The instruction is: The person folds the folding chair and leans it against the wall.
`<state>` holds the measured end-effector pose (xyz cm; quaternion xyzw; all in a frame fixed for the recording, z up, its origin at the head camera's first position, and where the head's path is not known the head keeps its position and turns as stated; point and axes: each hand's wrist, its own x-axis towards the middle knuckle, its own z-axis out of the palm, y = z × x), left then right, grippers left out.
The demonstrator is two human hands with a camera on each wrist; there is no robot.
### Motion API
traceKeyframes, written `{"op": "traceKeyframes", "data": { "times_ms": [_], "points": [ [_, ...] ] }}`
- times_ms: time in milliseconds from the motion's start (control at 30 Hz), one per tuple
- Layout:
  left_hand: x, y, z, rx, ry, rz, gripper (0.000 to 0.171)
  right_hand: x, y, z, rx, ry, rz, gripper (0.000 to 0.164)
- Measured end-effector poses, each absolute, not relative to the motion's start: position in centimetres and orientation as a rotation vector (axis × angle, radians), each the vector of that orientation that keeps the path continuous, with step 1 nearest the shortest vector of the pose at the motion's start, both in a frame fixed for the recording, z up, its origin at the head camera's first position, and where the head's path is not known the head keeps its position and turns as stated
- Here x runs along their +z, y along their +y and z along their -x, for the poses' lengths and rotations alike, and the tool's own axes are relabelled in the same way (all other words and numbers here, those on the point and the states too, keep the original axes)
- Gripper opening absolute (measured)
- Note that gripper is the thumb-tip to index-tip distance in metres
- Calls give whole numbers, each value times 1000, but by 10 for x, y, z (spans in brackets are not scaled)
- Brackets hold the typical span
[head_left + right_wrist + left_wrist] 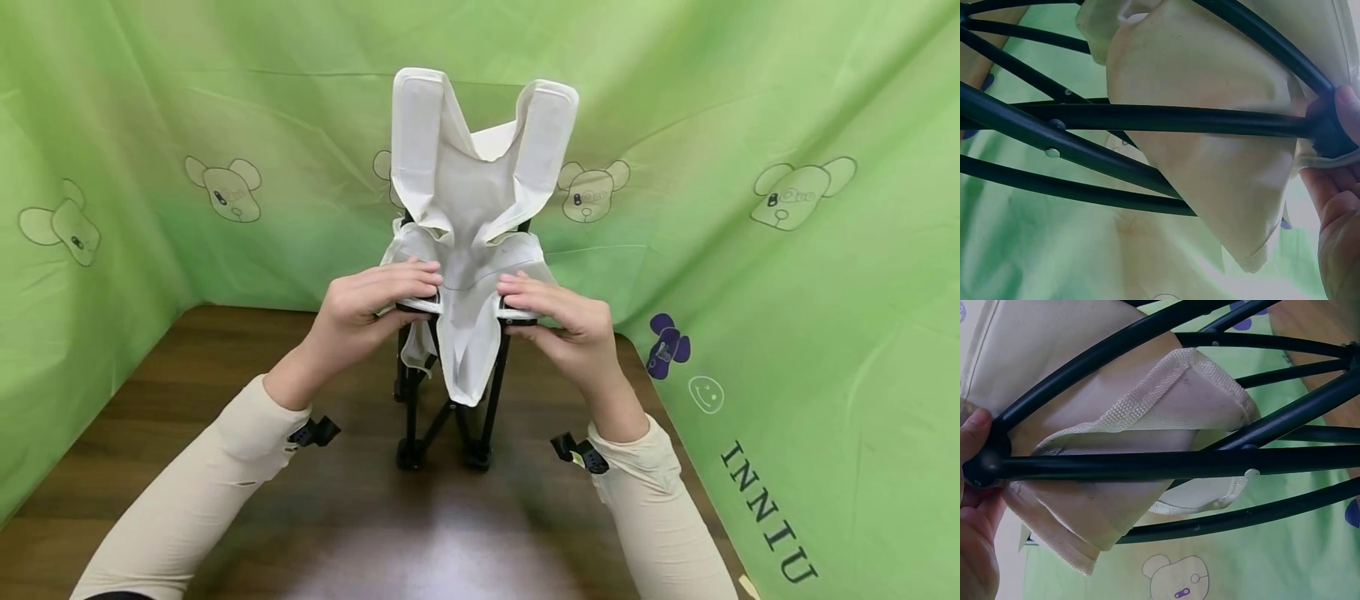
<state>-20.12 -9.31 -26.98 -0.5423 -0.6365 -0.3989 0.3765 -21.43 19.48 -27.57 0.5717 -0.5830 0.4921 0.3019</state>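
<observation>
A small folding chair [472,200] with off-white fabric and a black tube frame stands upright on the table, its legs drawn close together and its seat sagging in a fold. My left hand [367,308] grips the front left seat corner, fingers on top and thumb below. On the opposite front corner, my right hand [566,321] holds on in the same way. Black joint pieces [988,456] at that corner sit between thumb and fingers in the left wrist view. In the right wrist view, a black tube [1179,119] runs from the held corner past the hanging fabric.
The brown wooden table [300,517] lies under the chair and both arms. Green curtains [750,108] printed with bear heads enclose the back and sides. A small black camera [315,432] is strapped at the left wrist, another [579,452] at the right.
</observation>
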Motion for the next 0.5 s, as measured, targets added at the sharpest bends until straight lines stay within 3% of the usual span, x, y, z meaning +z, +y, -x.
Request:
{"op": "traceKeyframes", "data": {
  "times_ms": [500],
  "points": [
    [-265, -85, 204, -999, -1619, 1388, 35, -270, 191, 213, 1275, -1573, -1498, 36]
  ]
}}
